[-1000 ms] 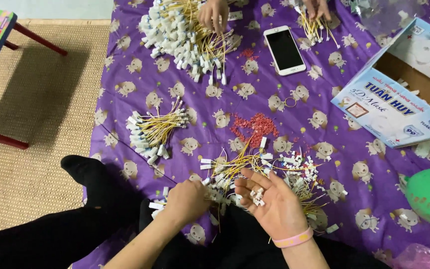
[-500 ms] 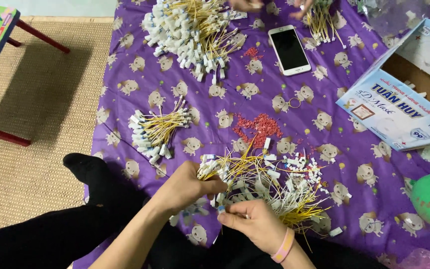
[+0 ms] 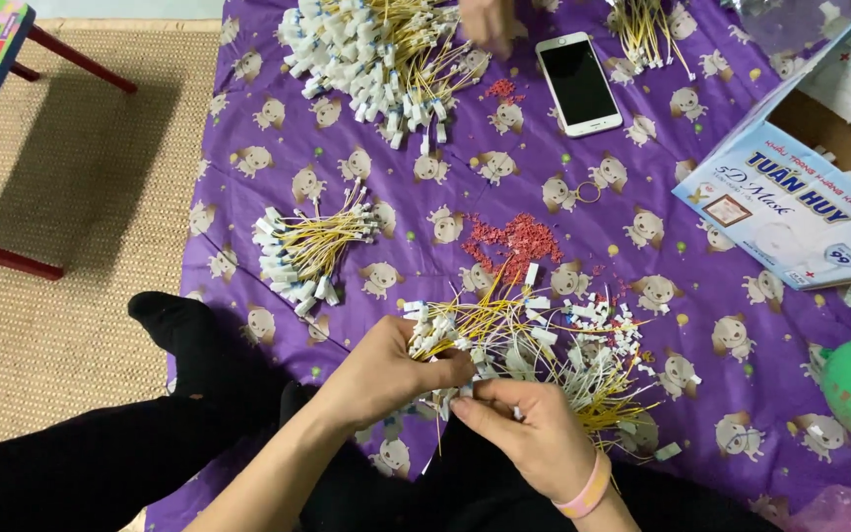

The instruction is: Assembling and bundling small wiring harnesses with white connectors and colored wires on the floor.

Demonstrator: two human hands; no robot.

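Hands (image 3: 465, 394) now meeting over purple cloth (image 3: 425, 236).

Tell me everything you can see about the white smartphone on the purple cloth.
The smartphone is a flat rectangle with rounded corners, a white front frame and a dark, unlit screen. It lies face up and slightly slanted on the purple cloth, near the far edge. A big heap of yellow wires with white connectors lies to its left, and small red pieces lie beside its left edge. No hand touches it.
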